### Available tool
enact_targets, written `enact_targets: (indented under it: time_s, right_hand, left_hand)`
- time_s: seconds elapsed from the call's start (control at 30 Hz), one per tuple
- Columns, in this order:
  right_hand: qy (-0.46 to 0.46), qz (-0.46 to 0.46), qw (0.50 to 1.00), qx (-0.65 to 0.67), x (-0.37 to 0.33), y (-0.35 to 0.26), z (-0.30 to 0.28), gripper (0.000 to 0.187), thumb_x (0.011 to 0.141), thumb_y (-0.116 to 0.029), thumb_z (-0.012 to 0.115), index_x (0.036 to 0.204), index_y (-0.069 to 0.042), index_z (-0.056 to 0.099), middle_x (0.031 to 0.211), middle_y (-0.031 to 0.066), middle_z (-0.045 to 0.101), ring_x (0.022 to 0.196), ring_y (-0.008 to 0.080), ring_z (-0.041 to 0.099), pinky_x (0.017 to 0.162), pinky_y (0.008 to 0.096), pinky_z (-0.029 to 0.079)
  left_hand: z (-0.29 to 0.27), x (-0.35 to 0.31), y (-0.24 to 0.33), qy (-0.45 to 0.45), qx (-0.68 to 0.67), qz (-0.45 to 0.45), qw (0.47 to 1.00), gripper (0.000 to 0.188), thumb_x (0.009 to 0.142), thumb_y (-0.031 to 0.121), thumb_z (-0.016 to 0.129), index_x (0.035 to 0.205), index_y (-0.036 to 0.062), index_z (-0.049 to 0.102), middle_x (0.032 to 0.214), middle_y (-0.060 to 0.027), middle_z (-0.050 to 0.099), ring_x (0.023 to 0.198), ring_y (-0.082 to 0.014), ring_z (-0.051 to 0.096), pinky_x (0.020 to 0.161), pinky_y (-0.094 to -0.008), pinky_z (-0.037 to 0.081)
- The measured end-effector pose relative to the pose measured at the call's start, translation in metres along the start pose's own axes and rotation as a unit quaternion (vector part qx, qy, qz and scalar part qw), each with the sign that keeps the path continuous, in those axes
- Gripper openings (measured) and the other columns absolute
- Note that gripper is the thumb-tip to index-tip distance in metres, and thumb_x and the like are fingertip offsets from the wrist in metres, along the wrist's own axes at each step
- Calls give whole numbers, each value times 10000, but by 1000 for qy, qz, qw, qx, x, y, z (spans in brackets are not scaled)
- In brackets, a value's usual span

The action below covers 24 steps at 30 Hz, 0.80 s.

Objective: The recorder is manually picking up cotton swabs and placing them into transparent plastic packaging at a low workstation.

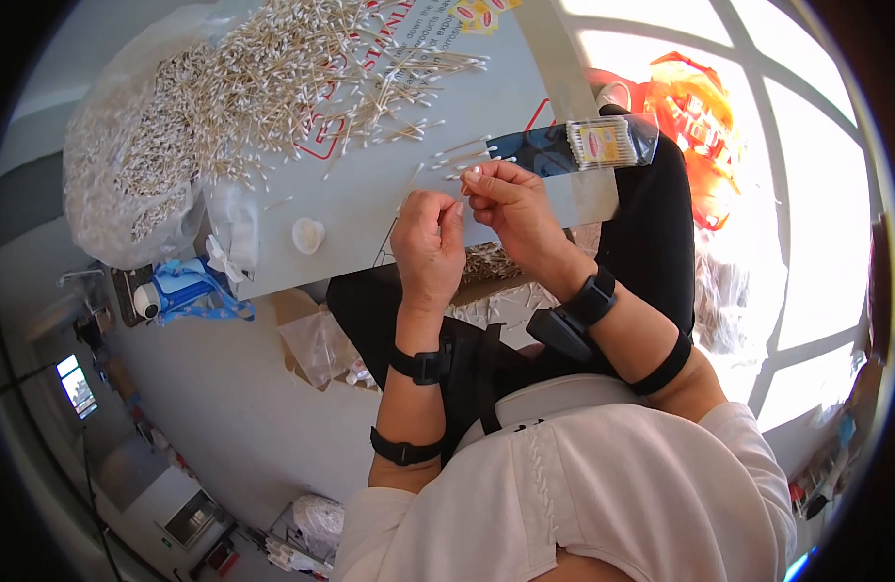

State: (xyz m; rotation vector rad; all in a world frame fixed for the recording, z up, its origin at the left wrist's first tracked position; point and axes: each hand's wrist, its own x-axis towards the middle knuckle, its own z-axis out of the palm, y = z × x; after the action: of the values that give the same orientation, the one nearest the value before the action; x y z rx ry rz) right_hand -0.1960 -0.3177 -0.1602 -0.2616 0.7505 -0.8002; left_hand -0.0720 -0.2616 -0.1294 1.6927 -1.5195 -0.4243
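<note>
Close together over the near edge of the pale table [370,189] are my two hands, both with fingertips pinched. My left hand [430,242] is closed, thumb against the curled fingers; anything in it is hidden. My right hand [517,209] is closed too, thumb and forefinger pressed together on something too small to make out. Just beyond the fingertips lie a few loose cotton swabs [457,157]. A clear packet of cotton swabs [601,143] with a yellow label rests right of my right hand. The large heap of cotton swabs [273,82] covers the far left of the table.
A clear plastic bag [91,184] surrounds the heap's left side. A small white cup [308,235] stands near the front edge. Yellow labels [479,16] lie at the back. A blue bottle [181,283] is left of the table, an orange plastic bag [700,126] at right.
</note>
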Motion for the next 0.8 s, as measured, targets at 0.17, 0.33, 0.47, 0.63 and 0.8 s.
enact_targets:
  time_s: [0.17, 0.33, 0.47, 0.63, 0.8]
  right_hand:
    - [0, -5, 1000, -8, 3, 2, -9, 71, 923, -129, 689, 940, -60, 690, 842, 20, 675, 687, 66, 555, 610, 209, 447]
    - [-27, 4, 1000, 2, 2, 5, -8, 99, 949, -125, 655, 990, -38, 678, 871, 32, 679, 715, 77, 581, 648, 214, 487]
    - [-6, 8, 999, 40, -1, 7, -4, 99, 953, -127, 647, 960, -33, 677, 848, 20, 676, 695, 64, 570, 636, 216, 485]
    - [-3, 29, 994, 102, -1, 7, -8, 139, 982, -111, 596, 1037, 4, 651, 924, 65, 675, 763, 97, 604, 714, 239, 532]
    - [-4, 29, 995, 93, -1, 9, -10, 135, 980, -110, 599, 1037, 1, 653, 933, 65, 682, 779, 98, 617, 721, 241, 537]
  left_hand:
    - [-2, -10, 1, -11, 0, -33, 999, 127, 822, -7, 683, 852, 20, 563, 775, -108, 568, 647, -269, 578, 599, -355, 464]
    - [-2, -14, 5, 20, -8, -50, 998, 142, 806, -18, 687, 854, 17, 558, 778, -106, 570, 634, -256, 584, 603, -351, 474]
    - [-4, -16, 5, 44, 0, -48, 998, 193, 784, -25, 708, 919, 22, 579, 820, -72, 576, 689, -178, 573, 633, -301, 475]
    - [-3, -16, 5, 69, -35, -75, 994, 234, 772, -30, 719, 963, 22, 594, 854, -53, 582, 733, -129, 554, 664, -268, 471]
    - [-6, -9, 5, 55, -8, -36, 998, 180, 802, -21, 712, 953, 10, 619, 868, -49, 592, 724, -141, 557, 644, -273, 465]
